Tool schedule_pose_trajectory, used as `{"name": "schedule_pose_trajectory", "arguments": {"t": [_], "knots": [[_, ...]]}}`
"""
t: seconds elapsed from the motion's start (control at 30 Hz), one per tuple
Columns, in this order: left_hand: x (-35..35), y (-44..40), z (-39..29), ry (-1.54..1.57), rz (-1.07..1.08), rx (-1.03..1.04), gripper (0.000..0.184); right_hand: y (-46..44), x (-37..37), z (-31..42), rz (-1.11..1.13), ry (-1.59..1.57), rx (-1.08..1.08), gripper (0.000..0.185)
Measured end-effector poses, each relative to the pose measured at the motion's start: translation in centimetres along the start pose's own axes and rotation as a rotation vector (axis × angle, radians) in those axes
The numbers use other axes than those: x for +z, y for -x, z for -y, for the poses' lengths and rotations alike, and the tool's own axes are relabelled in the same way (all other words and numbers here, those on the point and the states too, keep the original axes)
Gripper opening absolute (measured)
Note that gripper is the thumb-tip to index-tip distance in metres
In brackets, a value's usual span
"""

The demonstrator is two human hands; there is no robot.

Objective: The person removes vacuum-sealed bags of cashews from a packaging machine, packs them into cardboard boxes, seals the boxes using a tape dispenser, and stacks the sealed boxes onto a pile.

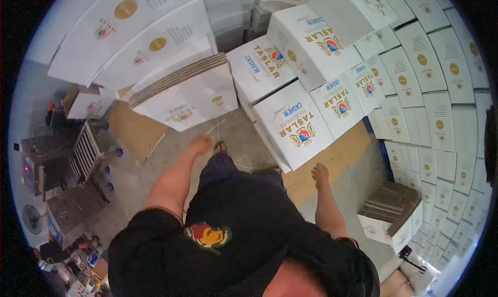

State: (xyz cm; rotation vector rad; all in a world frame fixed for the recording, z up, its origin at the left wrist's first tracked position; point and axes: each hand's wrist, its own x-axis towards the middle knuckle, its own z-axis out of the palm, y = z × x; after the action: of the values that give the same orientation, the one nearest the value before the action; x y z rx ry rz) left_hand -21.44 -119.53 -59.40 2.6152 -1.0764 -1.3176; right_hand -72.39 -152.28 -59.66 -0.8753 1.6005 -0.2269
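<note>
My left hand [200, 144] hangs over the floor, below a bundle of flattened white cartons [189, 102], without touching it. Its fingers are blurred, and I cannot make out whether they hold anything. My right hand [320, 173] is held low over a flat brown cardboard sheet [340, 159], with nothing in it and its fingers slightly apart. The nearest closed white carton [293, 126], printed TASLAR CASHEW, lies just up and left of that hand. More such cartons are stacked behind it, one of them [316, 45] on top.
A tall wall of white cartons [412, 79] runs along the right. A bundle of folded cardboard [389, 209] stands at lower right. At left are a slatted metal roller frame [87, 150], a fan [32, 219] and another flat cardboard sheet [136, 131].
</note>
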Motion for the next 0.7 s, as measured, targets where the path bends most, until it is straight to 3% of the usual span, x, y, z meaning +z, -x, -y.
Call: {"name": "schedule_pose_trajectory", "arguments": {"t": [0.07,0.17,0.23,0.33,0.4,0.47,0.5,0.53,0.57,0.6,0.63,0.67,0.7], "knots": [[-4.2,-2.4,1.7,0.205,-0.083,0.027,0.047,2.1,4.3,0.4,0.057,-0.001,0.021,0.030],[-10.5,-1.5,2.6,0.492,-0.378,0.050,0.047,4.2,13.4,3.4,0.183,0.216,-0.017,0.035],[-13.7,-0.9,3.6,0.561,-0.475,0.059,0.049,3.1,17.5,5.2,0.316,0.514,-0.235,0.044],[-16.2,2.4,4.7,0.691,-0.440,-0.098,0.048,1.1,22.0,10.1,0.382,0.850,-0.696,0.046],[-12.1,0.4,10.0,0.491,-0.498,-0.088,0.044,2.6,25.4,16.1,0.326,0.904,-0.789,0.045],[-7.4,1.2,13.1,0.649,-0.429,-0.268,0.040,4.2,28.6,22.3,0.330,0.957,-0.852,0.044],[-5.7,2.5,13.8,0.399,-0.391,-0.271,0.040,3.4,30.1,24.5,0.340,0.983,-0.882,0.043],[-1.7,2.9,15.8,0.125,-0.504,-0.131,0.041,1.2,31.8,26.1,0.344,1.037,-0.938,0.043],[-2.8,6.0,12.7,0.569,-0.365,-0.376,0.035,-1.3,33.7,27.6,0.352,1.087,-0.996,0.043],[-0.7,6.8,12.9,0.376,-0.308,-0.414,0.030,-3.7,35.6,29.0,0.363,1.134,-1.053,0.043],[3.1,7.4,14.9,-0.095,-0.143,-0.194,0.027,-5.6,37.5,30.3,0.373,1.148,-1.066,0.043],[2.3,9.2,12.8,-0.104,-0.087,-0.173,0.025,-7.4,39.4,31.8,0.386,1.163,-1.080,0.044],[7.3,10.1,14.6,0.048,-0.194,-0.156,0.021,-9.3,41.8,33.8,0.397,1.175,-1.101,0.044]]}}
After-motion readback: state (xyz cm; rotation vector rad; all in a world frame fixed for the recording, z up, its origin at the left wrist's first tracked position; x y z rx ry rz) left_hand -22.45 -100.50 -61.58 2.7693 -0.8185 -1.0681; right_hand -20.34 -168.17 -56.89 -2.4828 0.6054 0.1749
